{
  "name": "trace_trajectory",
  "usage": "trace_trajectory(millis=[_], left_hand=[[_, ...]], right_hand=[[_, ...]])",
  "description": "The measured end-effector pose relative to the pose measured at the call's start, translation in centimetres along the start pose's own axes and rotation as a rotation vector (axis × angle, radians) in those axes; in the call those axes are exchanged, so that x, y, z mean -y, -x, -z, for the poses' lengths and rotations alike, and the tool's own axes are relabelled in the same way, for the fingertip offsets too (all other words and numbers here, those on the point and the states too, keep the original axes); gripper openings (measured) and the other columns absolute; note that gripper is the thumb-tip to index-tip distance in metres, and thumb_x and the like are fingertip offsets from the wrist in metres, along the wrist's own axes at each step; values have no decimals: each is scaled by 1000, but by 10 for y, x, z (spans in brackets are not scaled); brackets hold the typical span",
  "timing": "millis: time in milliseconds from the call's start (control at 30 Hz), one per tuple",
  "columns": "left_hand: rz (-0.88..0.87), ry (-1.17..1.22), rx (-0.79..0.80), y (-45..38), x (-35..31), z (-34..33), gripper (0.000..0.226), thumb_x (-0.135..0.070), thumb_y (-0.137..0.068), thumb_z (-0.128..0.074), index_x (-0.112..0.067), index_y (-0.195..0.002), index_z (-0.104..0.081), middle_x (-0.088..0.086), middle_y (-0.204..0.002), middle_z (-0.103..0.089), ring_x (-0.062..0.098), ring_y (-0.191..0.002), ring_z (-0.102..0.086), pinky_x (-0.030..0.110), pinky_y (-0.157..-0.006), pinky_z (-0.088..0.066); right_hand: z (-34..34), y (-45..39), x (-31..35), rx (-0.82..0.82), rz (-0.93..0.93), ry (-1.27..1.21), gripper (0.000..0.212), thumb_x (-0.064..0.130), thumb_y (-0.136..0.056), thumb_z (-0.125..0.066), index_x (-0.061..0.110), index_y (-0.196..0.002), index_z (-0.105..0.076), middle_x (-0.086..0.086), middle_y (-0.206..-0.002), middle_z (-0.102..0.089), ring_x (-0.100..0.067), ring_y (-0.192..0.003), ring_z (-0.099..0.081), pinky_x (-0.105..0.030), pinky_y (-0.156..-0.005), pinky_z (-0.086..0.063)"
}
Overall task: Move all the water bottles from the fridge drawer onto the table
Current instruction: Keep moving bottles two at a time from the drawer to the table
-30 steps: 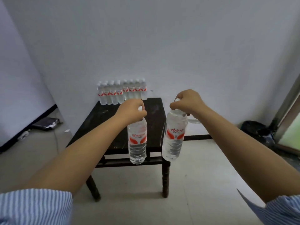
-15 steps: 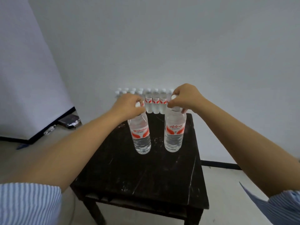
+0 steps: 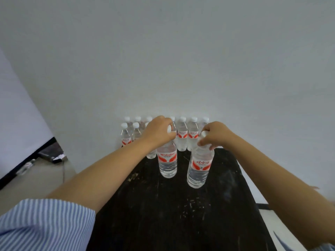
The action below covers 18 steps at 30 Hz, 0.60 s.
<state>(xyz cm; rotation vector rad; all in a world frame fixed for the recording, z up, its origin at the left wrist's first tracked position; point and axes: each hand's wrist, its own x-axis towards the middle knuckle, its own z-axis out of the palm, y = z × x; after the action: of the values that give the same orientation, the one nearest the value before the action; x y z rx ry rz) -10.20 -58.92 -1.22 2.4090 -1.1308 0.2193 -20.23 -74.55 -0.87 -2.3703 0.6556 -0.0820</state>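
Observation:
My left hand point(image 3: 159, 132) grips the cap end of a clear water bottle with a red label point(image 3: 167, 161), held upright over the dark table point(image 3: 163, 214). My right hand point(image 3: 214, 135) grips the neck of a second bottle point(image 3: 199, 169), slightly tilted, its base at or just above the tabletop. Several more bottles with white caps point(image 3: 182, 136) stand in rows at the table's far edge against the wall, partly hidden behind my hands. The fridge drawer is out of view.
A white wall rises right behind the table. On the floor at the left lie a dark flat object point(image 3: 52, 153) and a cable. Light floor point(image 3: 36, 178) shows on both sides of the table.
I have come closer to the table, and both hands have carried their bottles forward over it, toward the rows at the back. The right bottle now hangs lower and nearer to me.

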Motion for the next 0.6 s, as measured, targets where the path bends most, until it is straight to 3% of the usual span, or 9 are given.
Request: trace_trajectory(millis=[200, 400, 500, 600], left_hand=[[10, -3, 237, -89, 49, -44, 27, -28, -79, -67, -5, -93, -61, 2, -86, -46, 15, -80, -43, 26, -68, -34], [84, 53, 396, -145, 77, -105, 15, -17, -79, -64, -14, -80, -50, -1, -74, -48, 17, -76, -48, 17, -49, -30], [114, 76, 456, -169, 90, -135, 26, -16, -79, -66, -6, -101, -55, 10, -95, -58, 24, -87, -57, 24, -65, -43], [132, 50, 466, -189, 103, -162, 24, -18, -77, -68, -8, -94, -55, 11, -98, -60, 25, -89, -58, 30, -69, -42]], right_hand=[[-19, -94, -3, -23, -45, 19, 35, 9, -74, -71, 3, -106, -59, -2, -76, -56, -13, -53, -61, -17, -50, -49], [-40, -178, -21, 17, -55, 110, 29, 10, -72, -69, 3, -100, -62, -9, -83, -61, -28, -85, -67, -35, -80, -56], [-54, -215, -37, 24, -77, 83, 28, 9, -73, -69, 1, -99, -62, -8, -80, -64, -22, -75, -65, -27, -67, -55], [-69, -246, -50, 32, -66, 105, 29, 13, -72, -70, 3, -99, -63, -7, -83, -65, -15, -70, -54, -14, -51, -35]])
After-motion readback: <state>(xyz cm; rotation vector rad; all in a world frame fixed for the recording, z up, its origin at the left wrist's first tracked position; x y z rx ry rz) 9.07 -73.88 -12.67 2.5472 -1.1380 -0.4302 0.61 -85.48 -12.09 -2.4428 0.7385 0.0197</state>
